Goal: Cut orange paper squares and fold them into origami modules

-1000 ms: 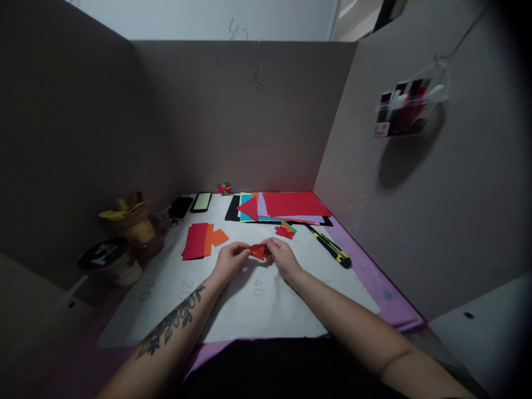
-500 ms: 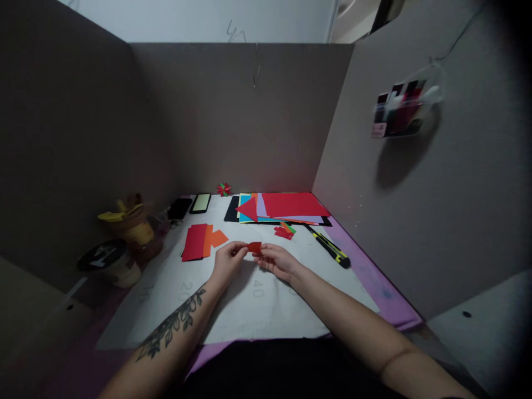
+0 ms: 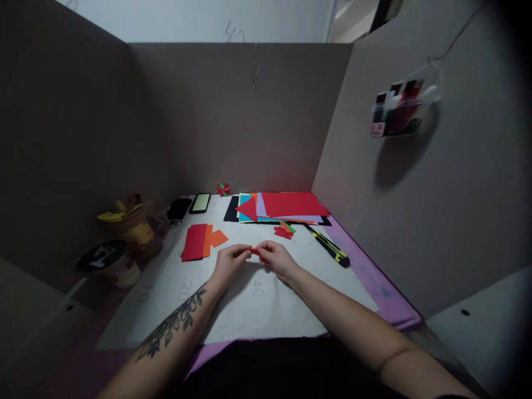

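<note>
Between my fingertips, just above the white sheet [image 3: 233, 310], is a small folded piece of red-orange paper [image 3: 255, 251]. My left hand [image 3: 228, 262] pinches its left end. On the other end, the thumb and fingers of my right hand [image 3: 279, 260] are closed, hiding much of the paper. Left of my hands lie a red paper stack [image 3: 194, 242] and orange paper pieces [image 3: 219, 239]. Beyond my right hand is a little pile of red paper strips [image 3: 283, 233], with orange and green ones beside it.
Large coloured sheets [image 3: 295, 204] lie at the back. A black-and-yellow utility knife [image 3: 332, 249] rests at right. A folded paper star [image 3: 223, 189], a phone [image 3: 200, 203], a lidded tub [image 3: 120, 269] and a tool pot [image 3: 137, 224] stand around. Grey walls [image 3: 241, 122] enclose the table.
The paper was held flatter and showed more of its face; now it is folded narrower. My right fingers have closed in on it, nearer my left hand.
</note>
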The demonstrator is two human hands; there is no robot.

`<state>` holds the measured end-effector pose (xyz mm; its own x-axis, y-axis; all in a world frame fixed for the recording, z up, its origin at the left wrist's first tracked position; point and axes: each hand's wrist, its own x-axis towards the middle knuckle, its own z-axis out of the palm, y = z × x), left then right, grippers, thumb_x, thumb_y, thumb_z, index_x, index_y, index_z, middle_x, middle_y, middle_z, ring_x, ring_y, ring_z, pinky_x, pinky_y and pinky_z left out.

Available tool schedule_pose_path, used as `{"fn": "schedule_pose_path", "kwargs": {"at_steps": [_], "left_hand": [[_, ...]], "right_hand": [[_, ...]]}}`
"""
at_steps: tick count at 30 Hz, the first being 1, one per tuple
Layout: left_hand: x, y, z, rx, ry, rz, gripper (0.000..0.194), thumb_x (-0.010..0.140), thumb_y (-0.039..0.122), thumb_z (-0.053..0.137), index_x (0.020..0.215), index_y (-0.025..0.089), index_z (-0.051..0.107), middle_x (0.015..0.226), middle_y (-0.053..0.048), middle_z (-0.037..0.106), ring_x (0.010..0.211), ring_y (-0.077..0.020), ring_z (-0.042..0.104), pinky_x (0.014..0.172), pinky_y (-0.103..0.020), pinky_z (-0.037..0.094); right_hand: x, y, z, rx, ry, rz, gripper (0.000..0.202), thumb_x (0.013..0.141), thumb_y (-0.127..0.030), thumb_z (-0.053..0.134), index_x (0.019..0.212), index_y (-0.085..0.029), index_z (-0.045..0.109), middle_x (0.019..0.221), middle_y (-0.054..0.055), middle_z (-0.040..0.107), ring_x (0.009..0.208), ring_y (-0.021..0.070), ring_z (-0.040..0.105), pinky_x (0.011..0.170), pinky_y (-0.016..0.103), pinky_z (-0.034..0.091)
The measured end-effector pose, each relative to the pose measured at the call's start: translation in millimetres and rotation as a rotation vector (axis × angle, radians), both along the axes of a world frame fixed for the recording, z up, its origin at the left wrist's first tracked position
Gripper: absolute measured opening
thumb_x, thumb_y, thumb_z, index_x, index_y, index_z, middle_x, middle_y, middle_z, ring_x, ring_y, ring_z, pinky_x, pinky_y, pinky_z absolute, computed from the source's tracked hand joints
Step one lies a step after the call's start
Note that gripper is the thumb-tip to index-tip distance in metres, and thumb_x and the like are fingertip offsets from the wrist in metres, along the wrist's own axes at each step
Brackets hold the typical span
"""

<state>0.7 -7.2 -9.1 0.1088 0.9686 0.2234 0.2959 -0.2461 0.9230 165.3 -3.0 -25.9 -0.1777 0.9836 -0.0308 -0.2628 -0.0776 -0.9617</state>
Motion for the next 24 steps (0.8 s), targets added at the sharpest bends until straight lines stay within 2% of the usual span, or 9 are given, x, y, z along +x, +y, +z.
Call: {"fn": "schedule_pose_path", "kwargs": {"at_steps": [6,12,24], "left_hand": [[0,-3,3.3,-0.003,-0.032,-0.056,0.022,0.071,0.030,0.064,0.087,0.016,0.073,0.079,-0.006,0.073,0.072,-0.0173,0.066,0.069,-0.027,0.052],[1,-5,11.0,-0.045,-0.070,-0.104,0.021,0.075,0.030,0.060,0.083,0.015,0.072,0.073,-0.005,0.071,0.066,-0.0145,0.063,0.064,-0.024,0.051],[0,-7,12.9,0.044,-0.007,-0.158,0.019,0.077,0.030,0.059,0.077,0.017,0.072,0.078,-0.004,0.072,0.075,-0.0160,0.064,0.073,-0.025,0.050]], "right_hand": [[3,-5,7.3,0.177,-0.147,-0.040,0.019,0.071,-0.036,0.066,0.072,-0.017,0.062,0.059,-0.003,0.057,0.051,0.0088,0.046,0.051,0.022,0.036],[7,-7,8.8,0.332,-0.257,-0.067,0.013,0.073,-0.032,0.063,0.073,-0.018,0.063,0.072,0.001,0.063,0.069,0.0143,0.056,0.066,0.026,0.043],[8,-11,12.1,0.446,-0.407,-0.083,0.010,0.077,-0.027,0.058,0.074,-0.019,0.062,0.074,0.001,0.062,0.071,0.0149,0.055,0.066,0.026,0.043]]}}
